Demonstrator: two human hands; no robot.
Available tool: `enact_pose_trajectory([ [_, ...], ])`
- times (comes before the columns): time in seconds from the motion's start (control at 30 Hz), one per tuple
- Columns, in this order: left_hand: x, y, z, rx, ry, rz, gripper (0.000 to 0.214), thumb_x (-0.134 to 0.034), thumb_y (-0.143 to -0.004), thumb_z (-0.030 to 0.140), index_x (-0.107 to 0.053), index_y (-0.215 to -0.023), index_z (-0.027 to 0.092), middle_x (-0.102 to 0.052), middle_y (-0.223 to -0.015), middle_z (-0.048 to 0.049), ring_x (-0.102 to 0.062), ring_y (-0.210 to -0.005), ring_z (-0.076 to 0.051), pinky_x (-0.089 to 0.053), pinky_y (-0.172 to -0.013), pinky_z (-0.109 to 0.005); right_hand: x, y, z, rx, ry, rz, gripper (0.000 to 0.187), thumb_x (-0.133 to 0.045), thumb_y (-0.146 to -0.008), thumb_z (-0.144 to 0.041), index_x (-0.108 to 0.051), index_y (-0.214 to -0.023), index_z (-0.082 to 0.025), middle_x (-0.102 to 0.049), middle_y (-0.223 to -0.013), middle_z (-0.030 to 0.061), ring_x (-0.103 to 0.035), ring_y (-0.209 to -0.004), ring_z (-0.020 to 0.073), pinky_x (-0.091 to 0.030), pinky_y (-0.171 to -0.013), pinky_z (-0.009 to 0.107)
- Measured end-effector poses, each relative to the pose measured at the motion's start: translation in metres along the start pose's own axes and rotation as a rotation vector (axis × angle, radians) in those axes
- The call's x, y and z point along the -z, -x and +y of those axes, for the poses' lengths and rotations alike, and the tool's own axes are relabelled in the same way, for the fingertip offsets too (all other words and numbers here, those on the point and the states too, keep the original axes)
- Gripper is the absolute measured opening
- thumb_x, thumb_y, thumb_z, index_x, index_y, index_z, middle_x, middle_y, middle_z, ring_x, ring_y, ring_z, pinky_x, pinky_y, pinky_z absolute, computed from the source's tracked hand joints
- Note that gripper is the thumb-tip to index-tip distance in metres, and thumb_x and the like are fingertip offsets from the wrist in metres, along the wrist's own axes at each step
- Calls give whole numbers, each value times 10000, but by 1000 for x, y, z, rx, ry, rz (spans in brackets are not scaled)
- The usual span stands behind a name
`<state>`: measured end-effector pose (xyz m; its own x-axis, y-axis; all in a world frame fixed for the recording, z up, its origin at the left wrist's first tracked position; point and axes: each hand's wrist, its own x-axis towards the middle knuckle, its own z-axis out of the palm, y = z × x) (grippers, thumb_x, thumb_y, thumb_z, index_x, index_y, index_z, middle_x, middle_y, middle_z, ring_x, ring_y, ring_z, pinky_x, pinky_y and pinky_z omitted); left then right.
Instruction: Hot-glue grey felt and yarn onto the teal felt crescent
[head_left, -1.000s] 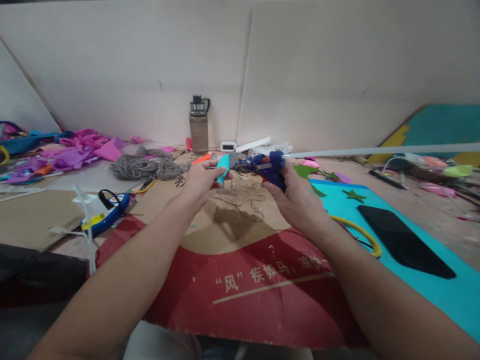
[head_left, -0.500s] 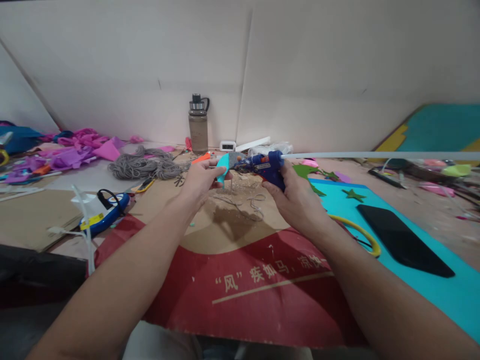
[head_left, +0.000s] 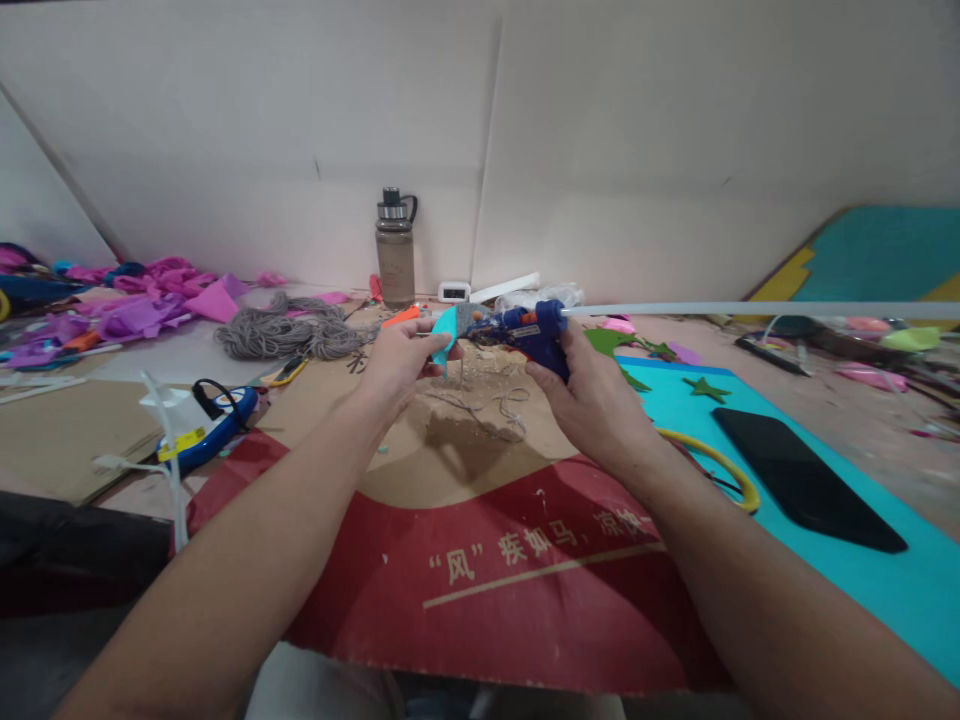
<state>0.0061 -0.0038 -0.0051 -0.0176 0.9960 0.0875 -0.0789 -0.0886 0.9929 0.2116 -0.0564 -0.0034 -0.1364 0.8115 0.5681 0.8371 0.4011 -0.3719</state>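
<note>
My left hand (head_left: 405, 358) pinches a small turquoise piece (head_left: 446, 328), felt or foam by its look, with grey cord wound at its right end. My right hand (head_left: 592, 385) is wrapped round the handle of a blue hot glue gun (head_left: 541, 335), whose nozzle points left at the grey-wound part; whether it touches cannot be made out. A long whitish glue stick (head_left: 750, 310) juts from the gun's back to the right. Below the hands, a loose grey cord (head_left: 510, 415) trails over a red and brown cardboard sheet (head_left: 525, 580).
Left lie a grey cord bundle (head_left: 289, 330), a yellow cutter (head_left: 289, 370), a blue power strip (head_left: 225, 425) and purple scraps (head_left: 150, 310). A bottle (head_left: 395, 250) stands behind. Right, a black phone (head_left: 810, 480) and green star (head_left: 706, 390) lie on a turquoise sheet (head_left: 919, 590).
Almost nothing differs. Both hands keep their holds, and the glue gun stays at the turquoise piece; the whole view has shifted very slightly.
</note>
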Motion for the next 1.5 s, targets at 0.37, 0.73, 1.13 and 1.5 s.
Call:
enact_pose_trajectory([
  [0.37, -2, 3, 4, 20, -10, 9, 193, -681, -743, 139, -682, -932, 101, -706, -711, -80, -645, -601, -109, -420, -473, -165, 0, 0, -1, 4, 14, 7, 444, -464, -880, -304, -493, -1278, -110, -665, -1045, 182, -633, -905, 332, -466, -724, 421],
  [0.73, 0, 2, 5, 7, -14, -3, 169, -675, -754, 150, -678, -914, 95, -705, -713, -80, -598, -535, -78, -415, -459, -158, 3, 0, -3, -2, 14, 1, 430, -459, -875, -297, -503, -1259, -110, -667, -1044, 184, -631, -907, 330, -461, -722, 412],
  [1.13, 1, 0, 1, -19, -31, -45, 172, -704, -727, 182, -693, -882, 110, -700, -691, -71, -550, -482, -63, -418, -467, -171, 3, 0, -3, -4, 12, 3, 451, -456, -876, -307, -494, -1278, -105, -662, -1036, 192, -626, -911, 340, -461, -732, 433],
  [1.5, -2, 4, 7, -3, -27, 8, 179, -688, -735, 152, -681, -908, 106, -707, -736, -81, -650, -618, -111, -438, -485, -168, 4, 1, -3, 30, 7, 29, 408, -471, -872, -282, -511, -1251, -137, -673, -1006, 162, -633, -891, 315, -463, -706, 403],
])
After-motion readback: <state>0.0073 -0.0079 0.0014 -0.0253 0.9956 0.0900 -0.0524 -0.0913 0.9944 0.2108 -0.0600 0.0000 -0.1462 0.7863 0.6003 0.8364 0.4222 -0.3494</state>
